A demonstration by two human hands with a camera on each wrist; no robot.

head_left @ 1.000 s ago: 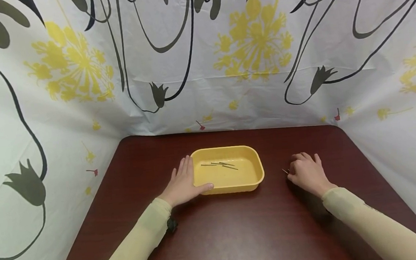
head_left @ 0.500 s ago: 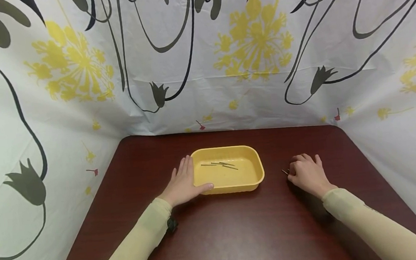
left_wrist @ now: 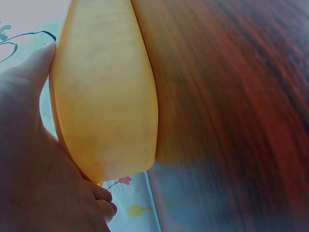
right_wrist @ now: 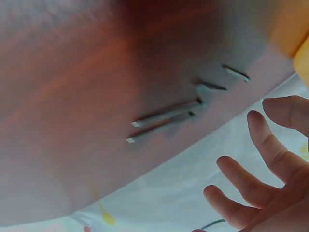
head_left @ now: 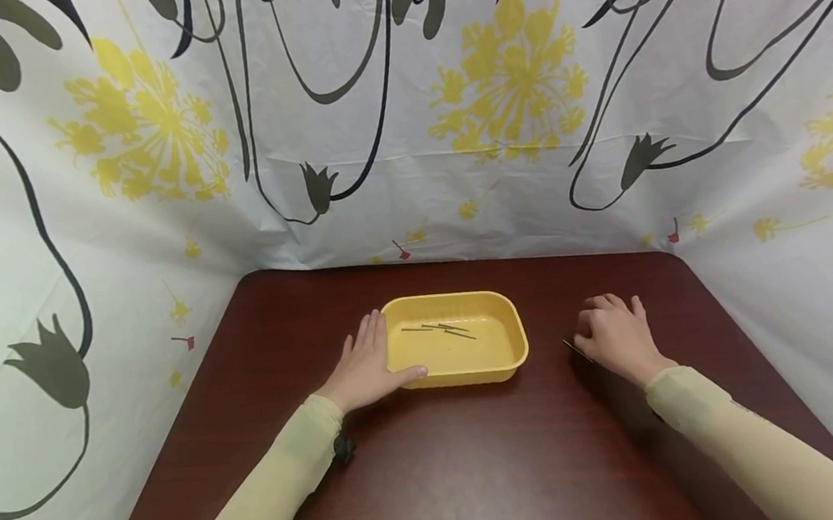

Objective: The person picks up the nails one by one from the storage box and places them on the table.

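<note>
A shallow yellow plastic tray stands mid-table, with several thin dark metal pins lying on its floor. My left hand rests against its left end, fingers straight along the side and thumb across the front rim. The left wrist view has the tray's outer wall filling the gap beside the thumb. Right of the tray, my right hand hovers low with loosely bent fingers and nothing between them. Beneath it, several more short metal pins, nail-like, lie on the table in the right wrist view.
The dark reddish wooden table has rounded far corners. White cloth with grey and yellow plant patterns hangs behind it and along both sides. A dark device sits under the left wrist.
My right hand has risen slightly, so more of a pin shows beneath its fingers. The left hand and the tray hold their place.
</note>
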